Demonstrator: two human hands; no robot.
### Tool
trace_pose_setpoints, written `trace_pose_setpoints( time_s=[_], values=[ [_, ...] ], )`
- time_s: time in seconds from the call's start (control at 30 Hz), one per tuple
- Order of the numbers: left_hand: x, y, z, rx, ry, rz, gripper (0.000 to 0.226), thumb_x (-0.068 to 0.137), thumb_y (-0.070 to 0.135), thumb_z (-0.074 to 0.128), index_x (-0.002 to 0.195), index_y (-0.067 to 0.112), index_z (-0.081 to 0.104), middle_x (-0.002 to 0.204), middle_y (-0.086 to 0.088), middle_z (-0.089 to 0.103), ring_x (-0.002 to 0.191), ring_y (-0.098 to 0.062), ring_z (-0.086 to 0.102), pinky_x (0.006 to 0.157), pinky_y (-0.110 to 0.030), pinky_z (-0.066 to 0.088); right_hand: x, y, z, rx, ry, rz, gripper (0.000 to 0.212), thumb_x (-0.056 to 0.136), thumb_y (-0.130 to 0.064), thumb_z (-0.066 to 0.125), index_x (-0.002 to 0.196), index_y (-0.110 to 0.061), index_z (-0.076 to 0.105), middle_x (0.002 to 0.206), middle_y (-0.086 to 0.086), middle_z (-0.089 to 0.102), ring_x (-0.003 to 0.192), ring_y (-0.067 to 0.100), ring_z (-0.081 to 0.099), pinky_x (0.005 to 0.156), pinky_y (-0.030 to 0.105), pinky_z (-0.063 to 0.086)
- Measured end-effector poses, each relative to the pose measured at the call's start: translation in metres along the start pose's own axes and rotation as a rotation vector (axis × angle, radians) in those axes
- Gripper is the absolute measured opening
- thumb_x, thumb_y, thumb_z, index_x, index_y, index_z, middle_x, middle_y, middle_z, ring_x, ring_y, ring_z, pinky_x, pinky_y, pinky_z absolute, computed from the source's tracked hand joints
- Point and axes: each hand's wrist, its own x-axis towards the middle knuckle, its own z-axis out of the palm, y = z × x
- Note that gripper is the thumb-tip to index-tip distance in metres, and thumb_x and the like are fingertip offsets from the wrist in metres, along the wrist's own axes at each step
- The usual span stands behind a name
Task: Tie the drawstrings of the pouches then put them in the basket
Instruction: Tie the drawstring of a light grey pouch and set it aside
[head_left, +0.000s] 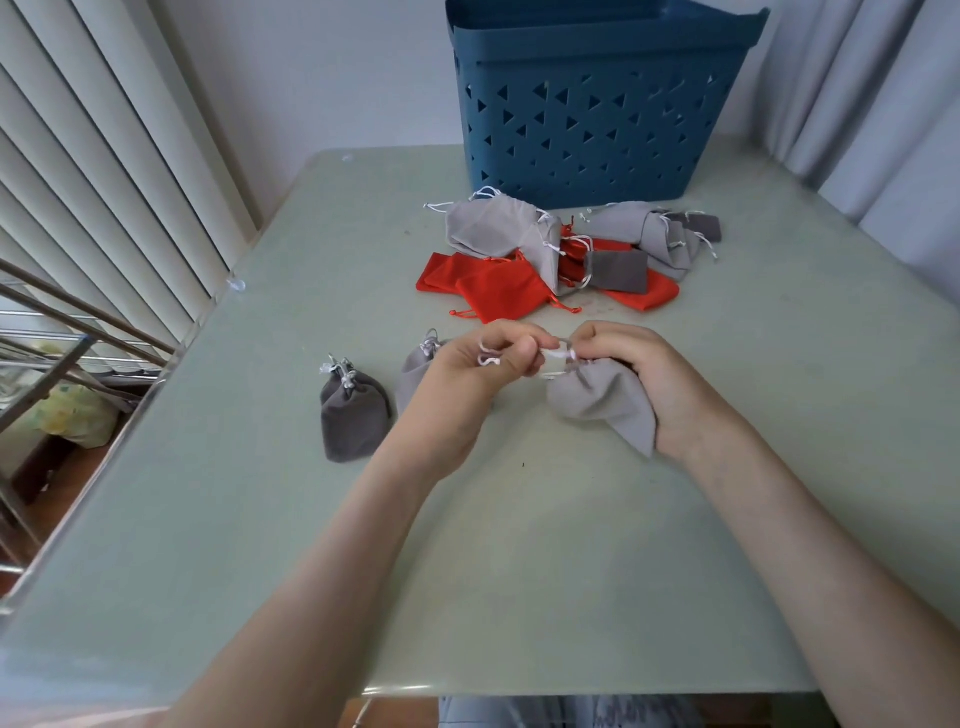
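Grey pouch (602, 405), drawstring (558, 354) between hands (467, 374)

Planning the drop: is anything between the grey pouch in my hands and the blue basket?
Yes: a pile of red and grey pouches lies between the held pouch and the basket; above it, nothing visible.

Soft, even daylight on my feed
I see faint shadows on the table (519, 561), a glare streak along its near edge, and blinds (104, 156) bowed by wide-angle distortion at left.
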Motion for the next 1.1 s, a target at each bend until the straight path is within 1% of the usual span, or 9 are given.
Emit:
trace_pose_setpoints(
  time_s=[0.13, 0.23, 0.3, 0.43, 0.6, 0.77, 0.87, 0.97, 1.1],
  values=[
    [-0.003, 0.002, 0.003, 0.14, 0.122, 0.035, 0.012, 0.087, 0.012, 0.064, 0.086, 0.024, 0.064, 0.076, 0.003, 0.06, 0.075, -0.008, 0.05, 0.071, -0.019, 0.038, -0.003, -0.002, -0.001, -0.061, -0.015, -0.017, 0.026, 0.088, -0.005, 0.047, 0.064, -0.013, 0.051, 0.06, 0.002, 0.043, 0.053, 0.011, 0.041, 0.05, 0.024, 0.032],
    [-0.005, -0.003, 0.006, 0.554, 0.232, 0.168, 0.015, 0.087, 0.008, 0.064, 0.092, 0.02, 0.057, 0.074, 0.006, 0.06, 0.067, 0.0, 0.051, 0.064, -0.012, 0.038, -0.005, 0.001, 0.001, -0.102, -0.035, -0.075, 0.022, 0.089, -0.009, 0.05, 0.068, -0.014, 0.052, 0.063, 0.004, 0.043, 0.054, 0.012, 0.041, 0.049, 0.025, 0.03],
    [-0.006, -0.008, 0.006, 0.799, 0.274, 0.299, 0.012, 0.084, 0.008, 0.064, 0.092, 0.016, 0.061, 0.079, 0.007, 0.063, 0.073, -0.008, 0.054, 0.067, -0.011, 0.038, -0.004, 0.003, 0.002, -0.077, -0.061, -0.11, 0.016, 0.09, -0.011, 0.049, 0.076, -0.014, 0.055, 0.063, 0.004, 0.044, 0.051, 0.012, 0.043, 0.044, 0.023, 0.032],
    [-0.007, -0.007, 0.01, 0.828, 0.381, 0.374, 0.005, 0.083, 0.011, 0.068, 0.085, 0.008, 0.065, 0.076, 0.011, 0.062, 0.071, 0.0, 0.045, 0.069, 0.002, 0.031, -0.001, 0.005, 0.003, -0.107, -0.027, -0.062, 0.024, 0.093, -0.005, 0.042, 0.098, -0.019, 0.062, 0.067, 0.004, 0.05, 0.05, 0.01, 0.045, 0.042, 0.02, 0.033],
    [-0.004, -0.012, 0.007, 0.872, 0.39, 0.485, 0.009, 0.082, 0.015, 0.067, 0.083, 0.006, 0.066, 0.077, -0.003, 0.068, 0.078, -0.008, 0.051, 0.073, 0.002, 0.029, 0.002, 0.013, 0.006, -0.216, -0.118, -0.046, 0.023, 0.097, -0.014, 0.045, 0.09, -0.014, 0.067, 0.084, 0.006, 0.06, 0.074, 0.015, 0.051, 0.063, 0.026, 0.039],
    [-0.002, -0.017, 0.004, 0.846, 0.366, 0.526, 0.007, 0.085, 0.026, 0.059, 0.086, 0.02, 0.06, 0.078, -0.003, 0.068, 0.074, -0.008, 0.051, 0.071, -0.005, 0.033, 0.003, 0.014, 0.003, -0.256, -0.096, -0.184, 0.019, 0.095, -0.008, 0.048, 0.081, -0.008, 0.06, 0.069, -0.006, 0.064, 0.064, 0.006, 0.055, 0.059, 0.019, 0.041],
    [-0.002, -0.02, 0.002, 0.873, 0.292, 0.528, 0.007, 0.087, 0.022, 0.052, 0.089, 0.029, 0.052, 0.082, 0.0, 0.068, 0.074, -0.014, 0.057, 0.068, -0.016, 0.039, 0.006, 0.014, 0.002, -0.132, -0.035, -0.207, 0.025, 0.097, -0.013, 0.045, 0.077, -0.008, 0.058, 0.069, -0.004, 0.062, 0.065, 0.009, 0.054, 0.06, 0.023, 0.041],
    [-0.005, -0.014, 0.005, 0.82, 0.285, 0.468, 0.013, 0.088, 0.014, 0.044, 0.088, 0.015, 0.057, 0.083, 0.011, 0.065, 0.074, -0.011, 0.053, 0.067, -0.005, 0.036, 0.009, 0.011, 0.003, -0.001, 0.064, -0.21, 0.033, 0.098, -0.012, 0.042, 0.066, -0.009, 0.048, 0.069, 0.002, 0.065, 0.067, 0.013, 0.06, 0.066, 0.027, 0.041],
    [-0.005, -0.01, 0.002, 0.838, 0.303, 0.334, 0.015, 0.081, 0.01, 0.035, 0.081, 0.009, 0.05, 0.074, 0.007, 0.055, 0.067, -0.004, 0.034, 0.059, -0.018, 0.027, 0.004, -0.003, -0.008, 0.546, 0.185, -0.177, 0.049, 0.095, -0.015, 0.042, 0.046, -0.017, 0.038, 0.065, 0.008, 0.066, 0.067, 0.018, 0.066, 0.074, 0.029, 0.05]
  ],
)
